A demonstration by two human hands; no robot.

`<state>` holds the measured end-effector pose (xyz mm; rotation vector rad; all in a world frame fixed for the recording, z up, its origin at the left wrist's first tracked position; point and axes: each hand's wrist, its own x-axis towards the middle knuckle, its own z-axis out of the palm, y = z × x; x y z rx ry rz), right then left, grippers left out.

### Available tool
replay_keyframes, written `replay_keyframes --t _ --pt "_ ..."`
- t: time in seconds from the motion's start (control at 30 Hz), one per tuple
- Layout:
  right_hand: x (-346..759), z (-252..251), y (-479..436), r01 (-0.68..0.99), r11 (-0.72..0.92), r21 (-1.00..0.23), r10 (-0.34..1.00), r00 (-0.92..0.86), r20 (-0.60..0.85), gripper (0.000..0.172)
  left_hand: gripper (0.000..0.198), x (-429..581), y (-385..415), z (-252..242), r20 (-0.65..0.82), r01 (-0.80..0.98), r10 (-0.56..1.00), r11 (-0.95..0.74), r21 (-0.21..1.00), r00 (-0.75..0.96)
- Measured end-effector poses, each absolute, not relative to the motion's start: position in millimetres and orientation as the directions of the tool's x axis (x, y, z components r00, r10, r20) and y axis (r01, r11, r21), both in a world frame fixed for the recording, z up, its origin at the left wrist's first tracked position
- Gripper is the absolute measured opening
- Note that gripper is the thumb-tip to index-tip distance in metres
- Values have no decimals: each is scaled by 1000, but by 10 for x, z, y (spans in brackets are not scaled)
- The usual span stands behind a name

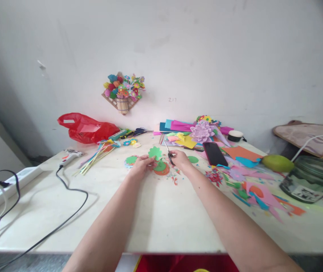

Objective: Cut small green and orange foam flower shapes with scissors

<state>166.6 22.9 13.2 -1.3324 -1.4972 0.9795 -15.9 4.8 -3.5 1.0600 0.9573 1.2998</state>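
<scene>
Pinched in my left hand is a green scalloped flower cutout, raised over the table. My right hand is closed round the handles of a pair of scissors, whose blades point up and away, just right of the cutout. Below and between the hands lies an orange disc with green pieces on top, among small scraps. A green disc rests right of my right hand, and another green piece sits left of my left hand.
A glue gun trails its cord on the left, near a power strip and red plastic bag. To the right are a phone, coloured scraps, a green fruit and a glass jar. Coloured sheets lie behind.
</scene>
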Motion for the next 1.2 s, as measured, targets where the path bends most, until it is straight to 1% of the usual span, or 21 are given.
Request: replay_keyframes --t 0.07,0.13,0.27,0.5,0.6,0.73,0.87,1.03,1.2 --pt "1668 165 210 158 126 -979 992 -34 122 31 29 -161 51 -44 40 -240 997 -22 970 69" --pt "1674 206 174 79 111 -991 994 -25 109 31 30 -161 50 -48 46 -217 995 -25 976 92" --pt "1687 263 125 -30 75 -997 997 -15 75 33 30 -154 34 -35 52 -172 989 -28 985 139" --pt "1682 309 106 -162 109 -981 993 -24 114 37 27 -143 9 -13 49 -127 981 -26 992 189" --pt "1677 316 100 -182 122 -976 991 -26 129 36 26 -134 -5 -4 38 -103 977 -16 995 212" --pt "1671 299 113 -162 123 -979 992 -9 126 34 24 -111 -33 18 24 -86 969 -3 996 245" --pt "1664 270 130 -147 112 -983 993 -4 114 36 25 -96 -41 27 13 -80 966 8 997 258" --pt "1630 243 104 -136 146 -980 987 -50 154 38 29 -89 -25 22 36 -115 974 -10 993 224" --pt "1597 265 59 -132 96 -987 988 -108 110 38 27 -98 -15 12 71 -114 982 -51 992 176"
